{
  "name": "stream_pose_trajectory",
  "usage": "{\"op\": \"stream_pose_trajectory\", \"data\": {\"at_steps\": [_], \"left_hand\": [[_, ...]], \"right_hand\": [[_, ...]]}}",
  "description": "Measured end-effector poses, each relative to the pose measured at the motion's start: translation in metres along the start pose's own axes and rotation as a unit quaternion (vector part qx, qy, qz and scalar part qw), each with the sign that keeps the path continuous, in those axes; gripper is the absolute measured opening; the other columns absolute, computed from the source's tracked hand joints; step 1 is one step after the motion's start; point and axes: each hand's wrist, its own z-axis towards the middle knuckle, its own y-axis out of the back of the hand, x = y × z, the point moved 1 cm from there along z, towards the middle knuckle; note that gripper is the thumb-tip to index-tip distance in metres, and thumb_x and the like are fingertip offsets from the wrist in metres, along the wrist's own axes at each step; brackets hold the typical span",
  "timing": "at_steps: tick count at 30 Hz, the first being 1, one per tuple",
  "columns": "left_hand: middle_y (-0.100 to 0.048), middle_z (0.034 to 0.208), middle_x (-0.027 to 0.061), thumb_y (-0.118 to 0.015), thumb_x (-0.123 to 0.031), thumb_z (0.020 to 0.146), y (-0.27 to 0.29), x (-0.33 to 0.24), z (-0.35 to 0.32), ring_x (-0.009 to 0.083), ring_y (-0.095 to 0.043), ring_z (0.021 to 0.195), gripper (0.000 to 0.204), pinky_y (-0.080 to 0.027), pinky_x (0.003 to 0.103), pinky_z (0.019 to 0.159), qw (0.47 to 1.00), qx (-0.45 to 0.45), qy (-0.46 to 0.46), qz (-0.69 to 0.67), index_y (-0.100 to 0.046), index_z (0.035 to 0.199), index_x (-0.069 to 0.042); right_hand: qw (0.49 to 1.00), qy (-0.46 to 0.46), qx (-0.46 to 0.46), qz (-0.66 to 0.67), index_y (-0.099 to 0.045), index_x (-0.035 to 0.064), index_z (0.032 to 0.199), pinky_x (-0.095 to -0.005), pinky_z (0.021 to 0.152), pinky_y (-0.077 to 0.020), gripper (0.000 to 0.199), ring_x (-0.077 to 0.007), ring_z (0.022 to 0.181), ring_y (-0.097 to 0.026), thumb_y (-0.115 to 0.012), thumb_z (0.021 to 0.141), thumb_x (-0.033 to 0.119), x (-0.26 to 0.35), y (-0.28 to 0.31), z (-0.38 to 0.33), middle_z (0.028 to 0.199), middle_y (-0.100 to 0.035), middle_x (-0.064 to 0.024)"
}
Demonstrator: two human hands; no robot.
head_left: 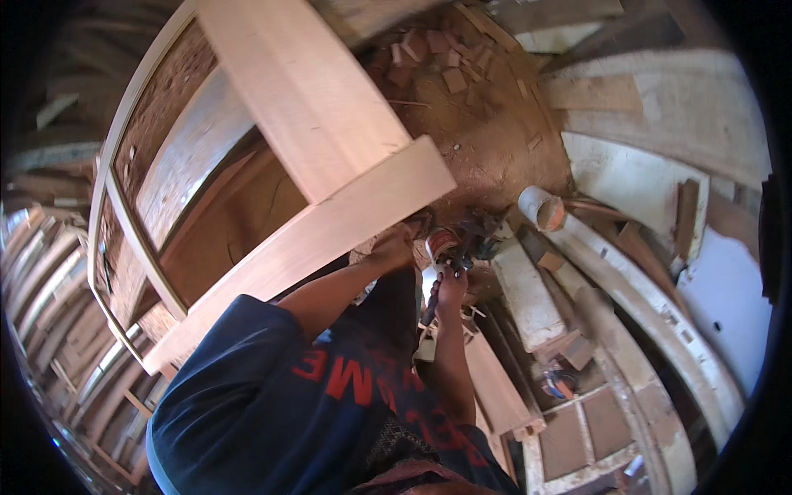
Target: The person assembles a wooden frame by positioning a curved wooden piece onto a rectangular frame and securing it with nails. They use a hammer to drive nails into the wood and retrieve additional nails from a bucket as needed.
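Note:
A long pale wooden board crosses in front of me, with a wide plank meeting it from the far left. At its near edge, toward the right end, is my left hand. Its fingers are partly hidden and dim, so their grip does not show. My right hand is closed around a dark hand-held tool, which looks like a power tool. Just beyond that hand is a reddish round part, possibly the tool's disc. Dark clutter behind it blurs the outline.
Wood offcuts lie on the brown floor ahead. A white bucket lies tipped at the right, among long boards. Below it is an old paned frame. Stacked timber fills the left side.

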Motion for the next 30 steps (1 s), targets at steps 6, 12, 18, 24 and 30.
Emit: {"op": "stream_pose_trajectory", "data": {"at_steps": [6, 12, 18, 24, 30], "left_hand": [[-0.074, 0.112, 0.0201, -0.06, -0.025, 0.094, -0.078, 0.136, 0.169, 0.0368, -0.072, 0.104, 0.031, -0.058, 0.048, 0.086, 0.958, 0.007, 0.192, 0.212, -0.074, 0.113, -0.005], [-0.073, 0.121, 0.0166, -0.06, -0.024, 0.097, -0.06, 0.243, 0.318, 0.0305, -0.074, 0.1, 0.031, -0.059, 0.044, 0.074, 0.928, -0.103, 0.226, 0.28, -0.071, 0.121, -0.007], [-0.073, 0.12, 0.0203, -0.067, -0.013, 0.093, 0.03, 0.407, 0.451, 0.0339, -0.074, 0.1, 0.032, -0.06, 0.046, 0.077, 0.874, -0.3, 0.213, 0.317, -0.07, 0.125, -0.01], [-0.077, 0.105, 0.0209, -0.069, -0.027, 0.093, 0.043, 0.39, 0.517, 0.0357, -0.074, 0.099, 0.027, -0.06, 0.05, 0.083, 0.864, -0.279, 0.179, 0.379, -0.078, 0.112, -0.01], [-0.075, 0.11, 0.0196, -0.072, -0.03, 0.092, 0.054, 0.464, 0.563, 0.0389, -0.073, 0.1, 0.03, -0.059, 0.052, 0.087, 0.862, -0.231, -0.009, 0.451, -0.076, 0.113, -0.01]], "right_hand": [[0.998, -0.019, 0.023, 0.059, -0.05, 0.0155, 0.114, -0.0258, 0.041, -0.0329, 0.015, -0.0077, 0.047, -0.042, -0.06, 0.102, 0.016, -0.067, -0.022, 0.073, 0.068, -0.046, 0.0033], [0.998, 0.058, 0.02, 0.014, -0.054, 0.0099, 0.131, -0.0229, 0.043, -0.0362, 0.033, -0.0056, 0.056, -0.048, -0.063, 0.102, 0.021, -0.144, -0.024, 0.139, 0.08, -0.054, 0.0013], [0.998, 0.034, 0.049, -0.032, -0.048, 0.0085, 0.142, -0.0251, 0.05, -0.0412, 0.045, -0.0084, 0.06, -0.051, -0.063, 0.1, 0.016, -0.158, -0.014, 0.176, 0.089, -0.057, -0.002], [0.973, 0.03, 0.017, -0.227, -0.042, 0.0072, 0.152, -0.0273, 0.056, -0.0462, 0.058, -0.0113, 0.063, -0.055, -0.062, 0.098, 0.011, -0.16, 0.011, 0.176, 0.097, -0.061, -0.0053], [0.978, -0.199, -0.019, 0.058, -0.051, 0.0037, 0.138, -0.0229, 0.049, -0.0394, 0.042, -0.0057, 0.056, -0.046, -0.061, 0.097, 0.005, -0.104, -0.021, 0.17, 0.09, -0.055, -0.0026]]}}
